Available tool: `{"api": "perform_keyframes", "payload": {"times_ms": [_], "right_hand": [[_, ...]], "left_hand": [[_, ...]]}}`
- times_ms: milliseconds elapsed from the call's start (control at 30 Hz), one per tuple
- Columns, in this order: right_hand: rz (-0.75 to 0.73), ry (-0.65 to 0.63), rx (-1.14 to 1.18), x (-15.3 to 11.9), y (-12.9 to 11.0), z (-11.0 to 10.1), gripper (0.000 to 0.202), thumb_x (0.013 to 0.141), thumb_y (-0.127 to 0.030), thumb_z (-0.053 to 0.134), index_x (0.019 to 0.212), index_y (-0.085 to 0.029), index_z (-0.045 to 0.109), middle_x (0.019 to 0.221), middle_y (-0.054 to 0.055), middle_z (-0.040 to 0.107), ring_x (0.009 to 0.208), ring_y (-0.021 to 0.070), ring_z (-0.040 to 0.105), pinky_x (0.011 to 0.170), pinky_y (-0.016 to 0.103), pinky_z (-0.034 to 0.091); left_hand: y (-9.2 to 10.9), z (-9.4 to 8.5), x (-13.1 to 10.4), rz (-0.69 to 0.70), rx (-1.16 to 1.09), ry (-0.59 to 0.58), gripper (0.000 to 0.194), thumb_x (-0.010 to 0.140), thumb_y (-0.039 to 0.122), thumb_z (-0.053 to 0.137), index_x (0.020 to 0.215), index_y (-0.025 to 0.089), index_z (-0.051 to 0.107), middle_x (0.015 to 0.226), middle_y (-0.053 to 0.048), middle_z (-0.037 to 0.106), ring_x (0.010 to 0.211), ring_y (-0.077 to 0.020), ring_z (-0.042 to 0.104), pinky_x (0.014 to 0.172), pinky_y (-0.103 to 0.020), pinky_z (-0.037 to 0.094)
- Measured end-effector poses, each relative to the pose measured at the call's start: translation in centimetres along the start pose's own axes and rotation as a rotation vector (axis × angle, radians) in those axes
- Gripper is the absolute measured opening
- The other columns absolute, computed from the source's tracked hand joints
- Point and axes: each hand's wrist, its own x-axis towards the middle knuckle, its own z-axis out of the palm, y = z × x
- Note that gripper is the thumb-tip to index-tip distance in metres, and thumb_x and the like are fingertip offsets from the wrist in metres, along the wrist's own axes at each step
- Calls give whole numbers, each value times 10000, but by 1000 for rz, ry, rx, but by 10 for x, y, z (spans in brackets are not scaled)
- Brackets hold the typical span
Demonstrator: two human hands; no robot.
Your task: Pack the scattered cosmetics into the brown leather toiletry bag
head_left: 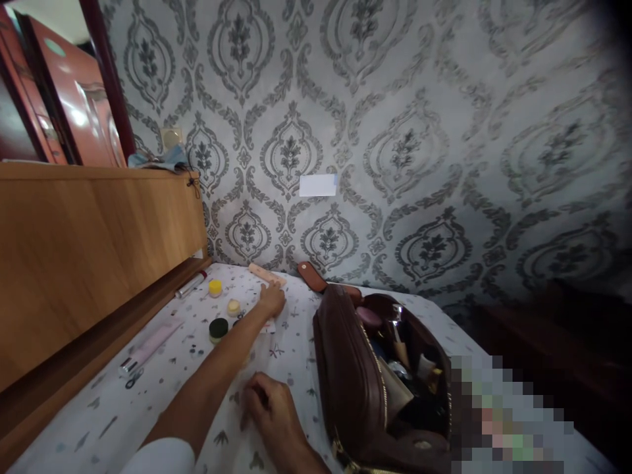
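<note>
My left hand [272,299] reaches to the back of the patterned sheet, its fingers closed on the right end of a peach tube [259,270]. Nearer to me, my right hand [270,407] hovers low over the sheet, loosely curled, fingers partly blurred, with nothing visible in it. Right of both hands stands an open brown bag [345,368] holding brushes and other cosmetics. Left of my left hand are a small cream jar [234,307], a yellow-lidded jar [215,288] and a dark-lidded jar [218,329]. Part of a flat white item [268,326] shows beside my left wrist.
A pink tube [153,342], a silver and red tube [191,285] and small scissors [134,378] lie at the left, beside a wooden furniture panel [99,243]. A brown strap [312,276] sits behind the bag. Patterned wallpaper [316,131] rises at the back.
</note>
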Motion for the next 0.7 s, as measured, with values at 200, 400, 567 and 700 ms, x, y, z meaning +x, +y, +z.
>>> {"api": "perform_keyframes", "payload": {"times_ms": [200,400,567,700], "right_hand": [[16,-2,-8,0,0,-1,185,838,-205,461,716,-171,595,644,-7,565,619,135,501,586,230,353],[-27,-19,-59,1,-1,-4,198,854,-226,449,718,-173,582,640,-8,543,616,135,479,590,234,337],[-64,-8,-34,2,0,-3,186,839,-218,451,686,-179,550,627,-16,526,606,132,471,577,231,332],[-94,-5,-42,3,3,-1,180,830,-217,453,682,-182,550,603,-23,500,582,129,453,557,232,321]], "left_hand": [[-3,9,24,33,9,-24,401,927,343,605,1289,180,549,1373,-110,527,1213,-286,541,1004,-539,456],[-37,-12,8,72,13,27,364,930,338,604,1249,168,569,1295,-105,577,1122,-255,595,936,-487,513],[-78,-34,-32,54,14,32,340,936,337,595,1231,167,579,1265,-100,594,1090,-242,610,914,-467,528],[-86,-41,-68,66,9,-2,333,933,339,599,1216,164,586,1254,-98,599,1083,-240,611,913,-465,524]]}}
